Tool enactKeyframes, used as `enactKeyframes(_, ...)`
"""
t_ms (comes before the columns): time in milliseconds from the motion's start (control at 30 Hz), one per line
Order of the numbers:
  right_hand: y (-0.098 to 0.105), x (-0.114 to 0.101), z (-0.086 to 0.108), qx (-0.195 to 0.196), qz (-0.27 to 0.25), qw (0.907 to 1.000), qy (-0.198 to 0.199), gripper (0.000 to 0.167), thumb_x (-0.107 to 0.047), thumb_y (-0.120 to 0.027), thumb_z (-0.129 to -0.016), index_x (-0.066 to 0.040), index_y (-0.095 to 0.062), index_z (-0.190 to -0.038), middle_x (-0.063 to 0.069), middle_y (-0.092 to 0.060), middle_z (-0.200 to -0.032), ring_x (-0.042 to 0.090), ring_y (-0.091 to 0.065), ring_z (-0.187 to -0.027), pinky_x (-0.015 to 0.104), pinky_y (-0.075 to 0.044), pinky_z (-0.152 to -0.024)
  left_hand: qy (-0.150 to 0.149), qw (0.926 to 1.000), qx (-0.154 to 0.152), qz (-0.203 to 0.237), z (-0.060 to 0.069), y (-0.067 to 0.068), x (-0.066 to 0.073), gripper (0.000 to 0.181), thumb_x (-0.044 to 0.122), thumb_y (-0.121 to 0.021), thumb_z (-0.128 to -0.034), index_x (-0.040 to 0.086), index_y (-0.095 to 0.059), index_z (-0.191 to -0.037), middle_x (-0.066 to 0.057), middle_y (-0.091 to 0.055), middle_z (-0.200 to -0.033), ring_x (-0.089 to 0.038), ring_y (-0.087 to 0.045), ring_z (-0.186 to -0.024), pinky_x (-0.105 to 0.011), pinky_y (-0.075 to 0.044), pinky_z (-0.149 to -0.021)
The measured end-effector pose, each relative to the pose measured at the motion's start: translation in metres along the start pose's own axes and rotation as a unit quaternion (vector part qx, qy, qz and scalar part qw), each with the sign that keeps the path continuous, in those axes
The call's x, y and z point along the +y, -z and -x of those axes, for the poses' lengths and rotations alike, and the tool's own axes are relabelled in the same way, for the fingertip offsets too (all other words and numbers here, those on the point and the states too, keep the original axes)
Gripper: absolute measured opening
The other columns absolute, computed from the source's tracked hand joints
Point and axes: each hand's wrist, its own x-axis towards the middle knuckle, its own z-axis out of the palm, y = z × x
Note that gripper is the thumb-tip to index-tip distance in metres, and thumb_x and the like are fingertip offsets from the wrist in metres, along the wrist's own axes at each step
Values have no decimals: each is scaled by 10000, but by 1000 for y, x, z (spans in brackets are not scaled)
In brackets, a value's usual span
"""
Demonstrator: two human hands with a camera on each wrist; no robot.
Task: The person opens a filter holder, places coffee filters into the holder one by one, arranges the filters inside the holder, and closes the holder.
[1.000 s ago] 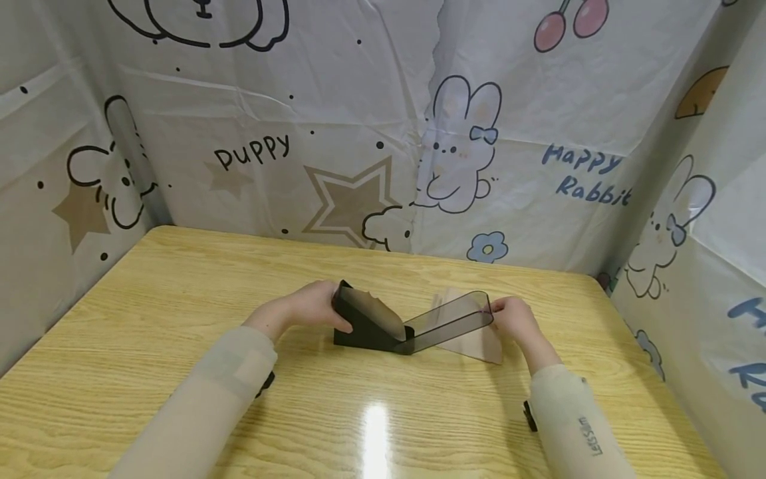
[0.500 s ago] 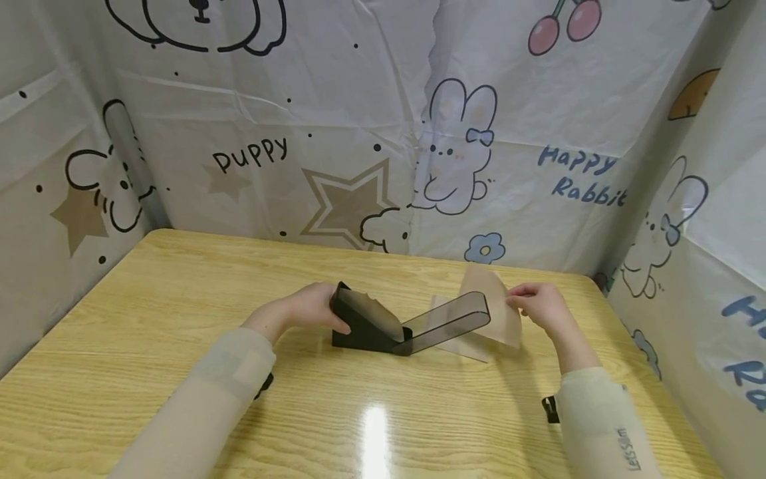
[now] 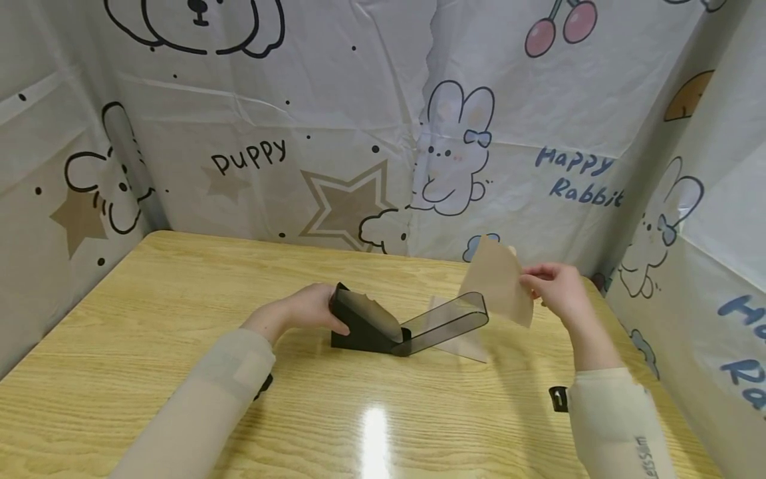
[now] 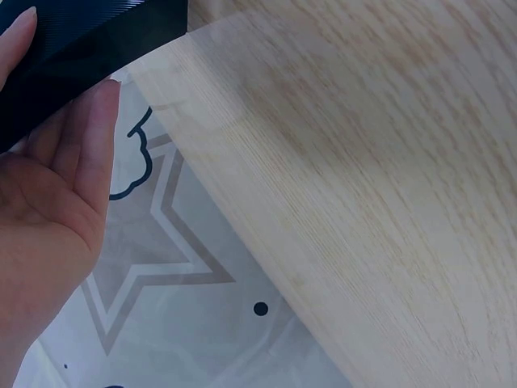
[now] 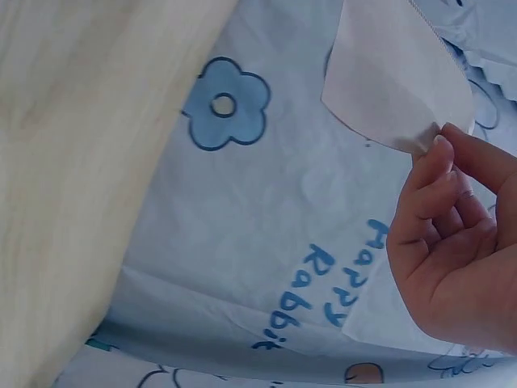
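My left hand (image 3: 306,306) grips the back end of a black coffee filter holder (image 3: 362,332), thumb on the near side. Brown paper filters (image 3: 377,313) stand in the holder's sloped top. Its smoky see-through lid (image 3: 449,320) is swung open to the right. In my right hand (image 3: 559,287), a cone-shaped paper coffee filter (image 3: 493,276) is pinched at one edge, raised above the table behind the lid. The right wrist view shows that filter (image 5: 396,77) between thumb and fingers. Only a corner of the black holder (image 4: 97,56) shows in the left wrist view.
A pale flat sheet (image 3: 469,347), partly seen through the lid, lies on the wooden table (image 3: 335,412). Cartoon-printed cloth (image 3: 335,86) hangs behind the table and along both sides.
My right hand has moved from beside the lid's end up and to the right, lifting the paper filter off the table. The left hand and holder stay in place.
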Motion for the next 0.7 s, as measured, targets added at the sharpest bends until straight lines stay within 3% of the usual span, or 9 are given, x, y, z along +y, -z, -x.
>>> enactKeyframes(200,7,-21,8,203,74,9994,261,324,-194,-570,-931,67,-606,-1121,236,-643,-1057,48,-549,-697,235,-463,-663,-77,10000,-25,23,0,0,0,265,119,-766,-759,76,-659,-997,-42,-690,-975,-125,-621,-854,-317,-506,-806)
enactKeyframes(367,10,-36,13,339,150,9987,359,330,-221,-572,-931,42,-617,-1126,237,-641,-1084,57,-566,-715,222,-457,-673,-136,9999,-37,25,1,1,0,261,118,-766,-756,79,-669,-996,-41,-693,-982,-126,-622,-865,-324,-503,-820)
enactKeyframes(567,11,-52,18,481,148,9980,389,341,-253,-572,-932,21,-626,-1128,223,-650,-1070,162,-600,-792,260,-446,-705,-156,9998,-60,71,0,2,0,264,116,-765,-757,77,-671,-1001,-42,-695,-984,-122,-622,-868,-320,-503,-822)
enactKeyframes(700,9,-61,22,563,69,9968,562,328,-243,-587,-923,23,-639,-1108,217,-657,-1037,95,-589,-736,230,-449,-674,-144,9998,-86,77,0,1,0,243,116,-762,-761,76,-669,-982,-37,-697,-963,-114,-618,-844,-309,-503,-804)
